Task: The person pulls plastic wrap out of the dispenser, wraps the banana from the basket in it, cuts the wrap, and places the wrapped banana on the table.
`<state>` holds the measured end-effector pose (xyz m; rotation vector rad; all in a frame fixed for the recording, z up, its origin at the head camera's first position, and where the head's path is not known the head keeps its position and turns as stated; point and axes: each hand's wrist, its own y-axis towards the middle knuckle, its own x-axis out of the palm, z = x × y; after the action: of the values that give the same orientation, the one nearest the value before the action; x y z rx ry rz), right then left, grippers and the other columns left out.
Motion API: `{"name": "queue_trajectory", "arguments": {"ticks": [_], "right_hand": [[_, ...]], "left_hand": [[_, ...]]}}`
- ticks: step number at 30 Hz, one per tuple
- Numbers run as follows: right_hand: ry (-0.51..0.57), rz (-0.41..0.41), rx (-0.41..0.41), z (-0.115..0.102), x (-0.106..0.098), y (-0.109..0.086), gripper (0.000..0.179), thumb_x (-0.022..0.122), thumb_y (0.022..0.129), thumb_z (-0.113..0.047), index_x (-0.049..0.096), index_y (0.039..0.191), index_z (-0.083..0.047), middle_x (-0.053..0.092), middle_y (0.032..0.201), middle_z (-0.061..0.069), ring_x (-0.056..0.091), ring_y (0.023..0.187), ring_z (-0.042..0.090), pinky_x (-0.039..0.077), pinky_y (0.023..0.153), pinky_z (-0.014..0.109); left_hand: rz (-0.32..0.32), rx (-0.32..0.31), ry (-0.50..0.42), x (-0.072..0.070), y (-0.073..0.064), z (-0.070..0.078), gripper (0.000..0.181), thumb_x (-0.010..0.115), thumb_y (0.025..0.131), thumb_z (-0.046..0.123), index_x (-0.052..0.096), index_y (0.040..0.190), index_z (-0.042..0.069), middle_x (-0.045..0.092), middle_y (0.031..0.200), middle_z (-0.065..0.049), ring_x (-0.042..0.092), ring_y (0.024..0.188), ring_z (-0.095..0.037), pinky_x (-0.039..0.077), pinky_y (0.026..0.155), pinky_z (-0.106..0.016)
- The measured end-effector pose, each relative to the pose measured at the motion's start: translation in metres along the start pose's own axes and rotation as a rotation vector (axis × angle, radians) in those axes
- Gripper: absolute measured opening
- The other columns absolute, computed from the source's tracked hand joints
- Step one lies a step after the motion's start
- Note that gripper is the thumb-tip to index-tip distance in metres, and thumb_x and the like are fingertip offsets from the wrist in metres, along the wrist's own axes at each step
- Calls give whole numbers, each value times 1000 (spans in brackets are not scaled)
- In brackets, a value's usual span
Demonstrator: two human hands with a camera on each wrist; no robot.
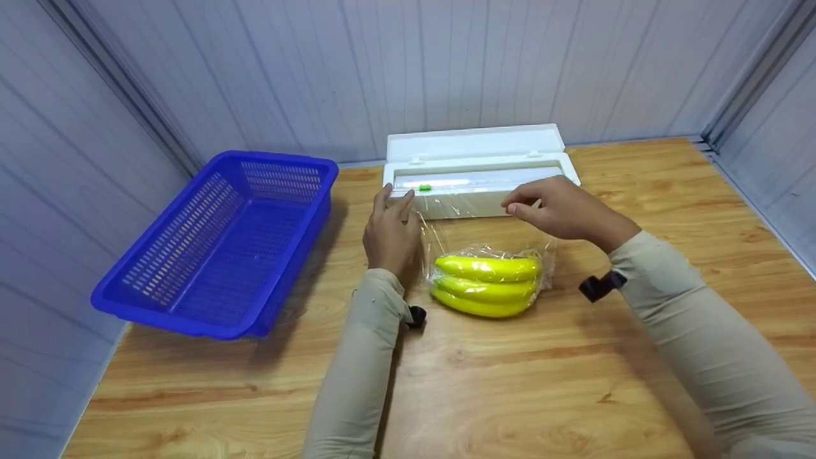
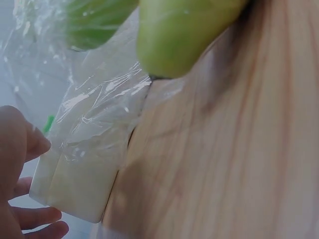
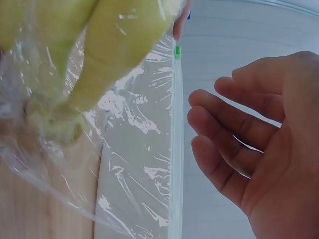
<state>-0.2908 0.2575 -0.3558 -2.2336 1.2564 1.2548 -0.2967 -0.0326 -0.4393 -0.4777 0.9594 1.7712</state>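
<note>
I take this for a small partitioned work booth: on my head feed, pale grooved panels rise on three sides, metal trim lines the corners, and a wood-grain table stands between them.

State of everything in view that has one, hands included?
Box: open
Lid: raised
Slider: near the box's left end
Film: creased, spans from box to bananas; cut or uncut, cannot tell
Bananas: covered by film, on the table
Basket: upright, left of the box
Left hand: at the box's left end; contact unclear
Right hand: fingers loosely bent, nothing visibly held
</note>
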Motion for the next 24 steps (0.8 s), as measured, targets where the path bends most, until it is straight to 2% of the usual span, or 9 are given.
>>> {"name": "queue_trajectory", "arguments": {"ticks": [5, 7, 17, 24], "right_hand": [[-12, -28, 35, 1, -4, 11, 24, 58, 103, -22, 75, 113, -7, 74, 105, 7, 67, 91, 20, 54, 79, 44], [-18, -39, 49, 1, -5, 13, 25, 57, 103, -22, 74, 114, -7, 73, 106, 7, 67, 92, 20, 55, 80, 45], [-22, -93, 107, -1, -12, 29, 27, 56, 103, -22, 73, 116, -5, 72, 105, 11, 66, 91, 23, 53, 78, 43], [-60, -136, 88, -5, -7, 48, 27, 57, 103, -22, 73, 115, -5, 72, 106, 9, 66, 91, 22, 53, 81, 45]], "left_hand": [[20, 22, -13, -1, 0, 0, 41, 62, 92, 16, 68, 132, 24, 46, 152, -3, 60, 71, -21, 52, 66, -40], [26, 27, -21, -1, 0, -1, 40, 62, 92, 15, 69, 131, 22, 47, 151, -4, 59, 71, -22, 53, 67, -40], [0, 37, -38, -2, 1, -1, 40, 61, 92, 15, 68, 131, 20, 47, 151, -6, 67, 95, -28, 54, 80, -43], [-15, 35, -4, -5, 2, -3, 40, 63, 93, 18, 67, 133, 21, 45, 152, -6, 62, 115, -31, 53, 85, -45]]}}
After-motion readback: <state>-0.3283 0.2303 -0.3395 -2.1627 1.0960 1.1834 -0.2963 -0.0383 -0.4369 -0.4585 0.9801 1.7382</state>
